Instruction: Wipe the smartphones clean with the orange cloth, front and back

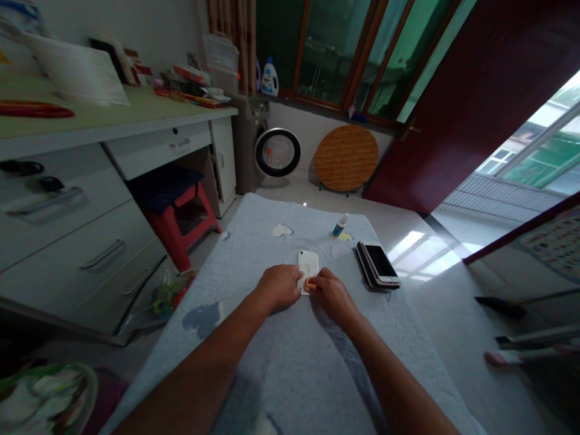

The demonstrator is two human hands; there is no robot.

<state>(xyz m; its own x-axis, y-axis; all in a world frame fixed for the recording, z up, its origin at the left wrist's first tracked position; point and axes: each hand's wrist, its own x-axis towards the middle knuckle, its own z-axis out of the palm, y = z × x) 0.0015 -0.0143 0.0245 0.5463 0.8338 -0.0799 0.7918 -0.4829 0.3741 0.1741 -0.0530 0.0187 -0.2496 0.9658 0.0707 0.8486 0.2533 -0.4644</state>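
Note:
A white phone [309,263] lies face down on the light blue cloth [281,338] in front of me. My left hand [280,286] grips it by its left edge, with the fingers bent. Between the closed fingers of my right hand [331,292] is a small orange piece of cloth or sponge [310,284], which touches the lower part of the phone's back. Exactly what it is made of I cannot make out. To the right, several phones [380,264] are stacked. A small white and blue bottle [339,226] stands beyond my right hand.
At the left is a white desk [149,124] with drawers, and a red stool [190,223] is partly under it. Farther back are a washing machine with its round door [278,152] open and a round wooden tabletop [347,157]. A basin [90,386] is at lower left.

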